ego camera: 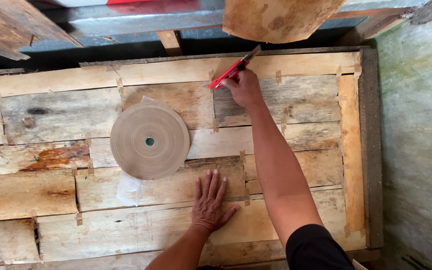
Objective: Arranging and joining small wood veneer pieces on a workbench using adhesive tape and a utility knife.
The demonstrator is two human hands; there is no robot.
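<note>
Veneer sheets (286, 100), pale and patched with short tape strips, lie flat across the work surface. The right hand (245, 88) is clenched around a red utility knife (232, 70), its blade at the sheets' far edge. The left hand (210, 201) presses flat, fingers spread, grasping nothing. A brown paper tape roll (149, 141) rests on the sheets just beyond it.

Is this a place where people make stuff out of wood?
Probably a wood veneer workshop. Thin wooden sheets, joined with small tape strips, cover a worktable. A big roll of brown paper tape lies on them. The right hand holds a red utility knife, and the left hand lies flat on the wood.
</note>
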